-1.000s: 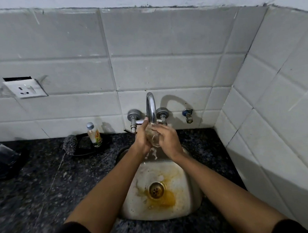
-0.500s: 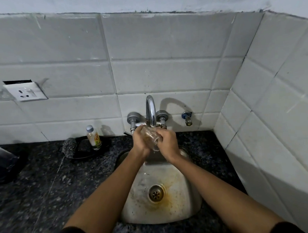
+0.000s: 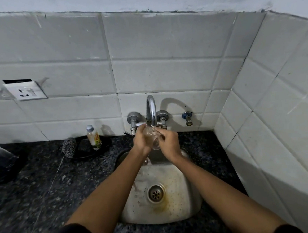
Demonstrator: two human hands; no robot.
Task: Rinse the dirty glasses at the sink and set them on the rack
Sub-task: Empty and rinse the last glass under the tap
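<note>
Both hands are raised over the back of the sink [image 3: 189, 200], directly under the tap [image 3: 151, 109]. The left hand [image 3: 141, 140] grasps a clear glass [image 3: 153, 137] from its 9 o'clock side, fingers curled round the wall. The right hand [image 3: 169, 141] grasps the same glass from 3 o'clock, fingers wrapped over it. The glass is tilted and sits just below the spout; its rim and base cannot be told apart. Water falls from below the hands [image 3: 147, 160] into the basin.

The sink is pale with yellow-brown staining around the drain [image 3: 155, 193], heaviest toward 5 o'clock of the drain. Two valve knobs flank the tap; a small blue-capped valve [image 3: 187, 117] is on the wall at the tap's 3 o'clock.

On the dark speckled counter [image 3: 37, 195], at 9 o'clock from the hands: a small bottle [image 3: 93, 137] standing upright, and just beyond it a scrubber [image 3: 69, 147], both at a dark tray [image 3: 87, 153]. A wall socket [image 3: 26, 91] is at 10 o'clock, on white tiles.
</note>
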